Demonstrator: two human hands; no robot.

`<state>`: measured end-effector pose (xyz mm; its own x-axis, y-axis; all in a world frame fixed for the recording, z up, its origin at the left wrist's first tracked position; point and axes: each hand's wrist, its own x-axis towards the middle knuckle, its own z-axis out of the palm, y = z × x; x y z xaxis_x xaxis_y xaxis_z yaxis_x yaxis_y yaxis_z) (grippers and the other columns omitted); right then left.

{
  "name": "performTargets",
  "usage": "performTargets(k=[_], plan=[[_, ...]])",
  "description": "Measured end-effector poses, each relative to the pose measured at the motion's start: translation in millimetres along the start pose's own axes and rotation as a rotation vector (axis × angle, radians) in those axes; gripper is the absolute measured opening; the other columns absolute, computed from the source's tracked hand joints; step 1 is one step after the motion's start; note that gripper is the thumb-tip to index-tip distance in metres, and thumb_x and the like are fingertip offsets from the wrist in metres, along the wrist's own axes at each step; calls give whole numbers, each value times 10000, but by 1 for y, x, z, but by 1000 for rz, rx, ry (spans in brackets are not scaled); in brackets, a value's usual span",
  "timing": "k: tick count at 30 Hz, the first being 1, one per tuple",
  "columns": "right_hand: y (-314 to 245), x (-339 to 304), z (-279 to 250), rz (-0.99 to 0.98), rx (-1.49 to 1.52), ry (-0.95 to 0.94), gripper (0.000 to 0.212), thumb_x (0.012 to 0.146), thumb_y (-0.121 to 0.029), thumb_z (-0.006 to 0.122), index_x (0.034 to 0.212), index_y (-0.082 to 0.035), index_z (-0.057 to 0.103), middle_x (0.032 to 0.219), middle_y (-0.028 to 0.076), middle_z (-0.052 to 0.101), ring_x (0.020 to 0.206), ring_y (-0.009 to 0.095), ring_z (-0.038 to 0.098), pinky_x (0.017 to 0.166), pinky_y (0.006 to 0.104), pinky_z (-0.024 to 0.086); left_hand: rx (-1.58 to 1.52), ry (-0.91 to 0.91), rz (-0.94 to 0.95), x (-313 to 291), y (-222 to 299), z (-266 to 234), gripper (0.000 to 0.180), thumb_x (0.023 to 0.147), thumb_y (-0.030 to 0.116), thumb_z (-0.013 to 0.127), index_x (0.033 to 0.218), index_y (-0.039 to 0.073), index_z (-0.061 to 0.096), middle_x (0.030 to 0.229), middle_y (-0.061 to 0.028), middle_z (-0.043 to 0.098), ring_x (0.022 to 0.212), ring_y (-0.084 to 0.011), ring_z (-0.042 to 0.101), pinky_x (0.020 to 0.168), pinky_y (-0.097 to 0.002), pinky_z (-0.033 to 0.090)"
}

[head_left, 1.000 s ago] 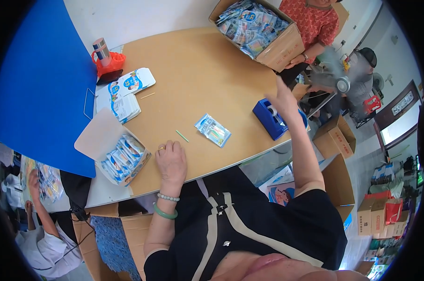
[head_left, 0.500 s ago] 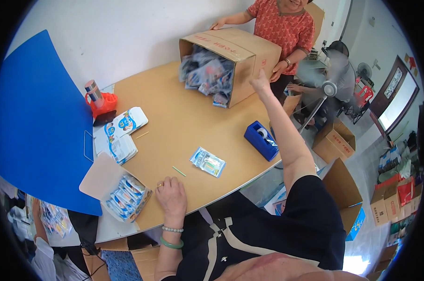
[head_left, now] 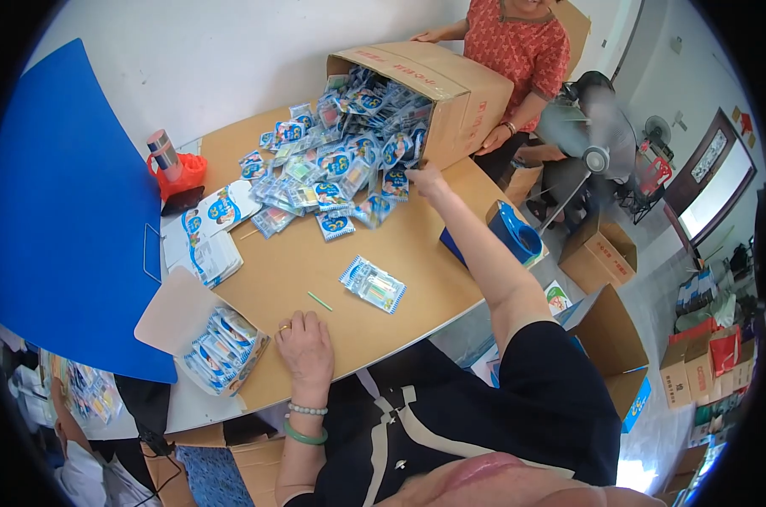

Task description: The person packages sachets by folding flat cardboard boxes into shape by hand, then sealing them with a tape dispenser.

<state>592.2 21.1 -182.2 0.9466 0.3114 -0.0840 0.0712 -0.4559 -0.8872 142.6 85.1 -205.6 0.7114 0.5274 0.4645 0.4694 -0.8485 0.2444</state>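
Note:
A large cardboard box (head_left: 451, 84) lies tipped on its side at the far end of the wooden table (head_left: 400, 245), and several small blue-and-white packets (head_left: 332, 169) spill out of it in a heap. My right hand (head_left: 425, 179) reaches far forward to the box's lower front edge; whether it grips the edge or a packet I cannot tell. My left hand (head_left: 305, 345) rests flat on the table near me, fingers apart, holding nothing. One packet (head_left: 373, 284) and a thin green stick (head_left: 320, 301) lie just beyond it.
A person in a red patterned top (head_left: 527, 51) holds the box from behind. A small open box of packets (head_left: 218, 351), flat printed boxes (head_left: 205, 232), a red container with a bottle (head_left: 173, 167), a blue tape dispenser (head_left: 510, 235), a blue board (head_left: 62, 211) and a fan (head_left: 590, 135) stand around.
The big box has been tipped over toward me and its packets have poured onto the table. My right hand has stayed with the box's edge. My left hand has not moved.

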Motion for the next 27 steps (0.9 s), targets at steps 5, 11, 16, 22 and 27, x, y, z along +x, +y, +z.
performTargets(k=[5,11,16,22,27], plan=[[54,-18,36,-186,13,-48,668,788,-236,750,1349,-33,449,1210,194,647,1101,317,635,936,390,495,-20,2,21,3,1,2,184,820,163,666,960,57,612,1054,-120,607,1012,-336,540,887,-449,421],[14,-80,45,-213,-14,41,674,782,-211,743,1365,-54,443,1218,184,643,1123,334,626,965,403,484,-12,-2,2,-3,-1,0,187,823,169,663,963,57,611,1050,-120,606,1014,-337,537,888,-450,420],[16,-78,47,-299,12,112,635,791,-194,731,1350,-71,456,1221,175,638,1108,333,630,959,408,489,-9,3,9,1,0,2,185,823,172,660,957,56,609,1046,-119,601,1014,-339,532,888,-454,419],[39,-59,54,-402,-26,104,646,811,-218,721,1379,-73,449,1219,156,638,1098,298,631,957,388,484,22,39,45,3,1,4,151,844,180,643,920,67,579,1006,-113,578,997,-318,532,861,-446,416],[34,-75,52,-449,74,151,598,771,-216,729,1304,-60,507,1172,173,642,1075,327,624,940,398,482,-12,10,8,0,0,2,179,818,172,662,943,56,605,1030,-116,594,1011,-338,529,886,-455,419]])
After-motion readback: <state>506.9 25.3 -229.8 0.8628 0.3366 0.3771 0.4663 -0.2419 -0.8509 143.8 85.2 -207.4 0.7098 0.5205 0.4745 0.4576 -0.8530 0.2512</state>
